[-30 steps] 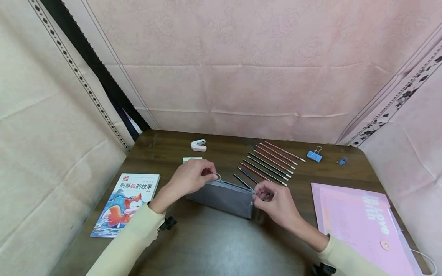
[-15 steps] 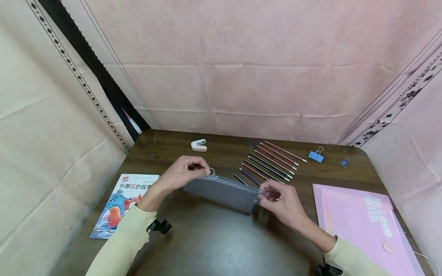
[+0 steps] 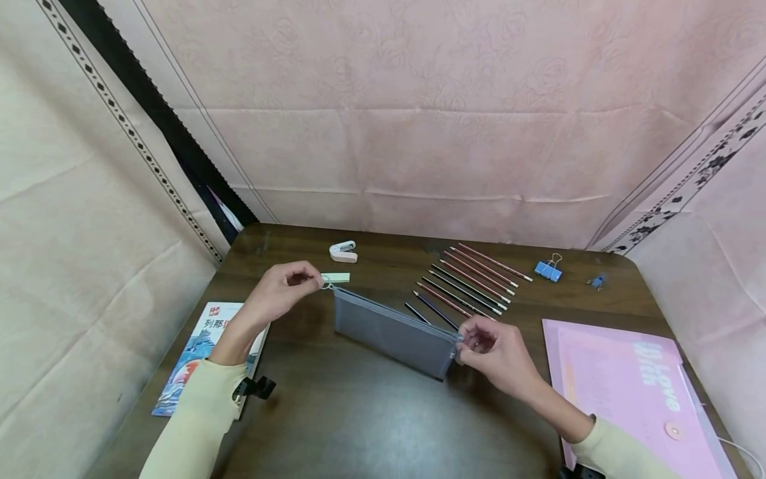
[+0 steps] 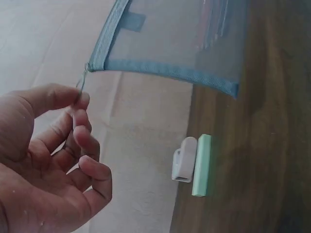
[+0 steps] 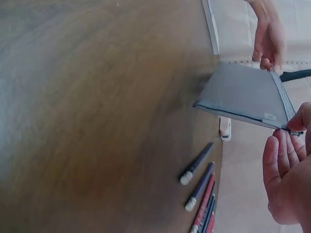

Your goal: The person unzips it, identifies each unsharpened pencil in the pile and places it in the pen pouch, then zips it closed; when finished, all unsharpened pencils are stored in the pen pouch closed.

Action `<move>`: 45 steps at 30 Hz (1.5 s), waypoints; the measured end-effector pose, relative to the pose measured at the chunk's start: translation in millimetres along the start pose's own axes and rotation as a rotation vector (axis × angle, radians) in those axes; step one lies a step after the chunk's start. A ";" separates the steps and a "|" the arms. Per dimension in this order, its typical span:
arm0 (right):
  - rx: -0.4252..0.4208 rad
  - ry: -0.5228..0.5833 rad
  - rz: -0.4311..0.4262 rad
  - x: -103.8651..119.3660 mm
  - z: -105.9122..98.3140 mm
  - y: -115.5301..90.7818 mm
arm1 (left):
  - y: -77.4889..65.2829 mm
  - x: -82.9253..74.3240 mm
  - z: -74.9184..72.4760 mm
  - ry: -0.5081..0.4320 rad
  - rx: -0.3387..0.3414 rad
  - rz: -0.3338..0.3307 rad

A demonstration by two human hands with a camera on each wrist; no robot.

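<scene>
A grey mesh zip pouch [image 3: 391,332] with blue-grey edging is stretched between both hands over the table. My left hand [image 3: 278,296] pinches a small ring [image 3: 327,285] at the pouch's upper left corner between thumb and forefinger, its other fingers loosely curled in the left wrist view. At the opposite end, my right hand [image 3: 497,349] pinches the upper right corner by thumb and fingertips. The right wrist view shows the flat side of the pouch [image 5: 243,92] and a small tag [image 5: 269,116] near that corner. Through the mesh, pencils [image 4: 209,24] show in the left wrist view.
Several pencils [image 3: 473,279] lie in a slanted row behind the pouch. A white stapler [image 3: 344,251] and a pale green bar [image 3: 336,277] sit at the back. A picture book [image 3: 197,346] lies left, partly under the left arm; a pink folder [image 3: 616,392] and blue binder clip [image 3: 548,271] lie right.
My left hand has drawn the ring leftward along the pouch's top edge to its left corner. The right hand has shifted slightly right, still gripping its corner. The green bar shows again.
</scene>
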State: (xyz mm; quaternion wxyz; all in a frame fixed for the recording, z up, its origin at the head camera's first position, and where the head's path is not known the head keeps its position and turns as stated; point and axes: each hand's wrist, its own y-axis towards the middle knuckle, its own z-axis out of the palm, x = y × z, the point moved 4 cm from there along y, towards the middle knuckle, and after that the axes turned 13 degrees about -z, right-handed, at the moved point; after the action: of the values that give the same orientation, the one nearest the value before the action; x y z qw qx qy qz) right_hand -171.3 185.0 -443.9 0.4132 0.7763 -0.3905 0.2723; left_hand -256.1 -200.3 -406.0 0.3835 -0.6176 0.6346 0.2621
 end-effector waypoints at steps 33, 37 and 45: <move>-0.007 -0.067 -0.263 12.8 21.7 0.0 | -25.8 -16.4 105.8 -0.182 0.528 -0.274; 0.009 -0.068 -0.224 12.0 21.3 0.0 | -25.3 -16.6 111.1 -0.234 0.624 -0.224; 0.070 -0.097 -0.101 5.1 18.8 1.9 | -21.2 -17.8 111.1 -0.238 0.677 -0.182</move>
State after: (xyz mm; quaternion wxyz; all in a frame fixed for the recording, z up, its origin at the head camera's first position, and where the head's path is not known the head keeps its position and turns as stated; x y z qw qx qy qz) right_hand -168.2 166.3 -448.8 0.3795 0.8213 -0.3607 0.2266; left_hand -218.2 -102.4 -451.7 0.6591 -0.4746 0.5789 0.0722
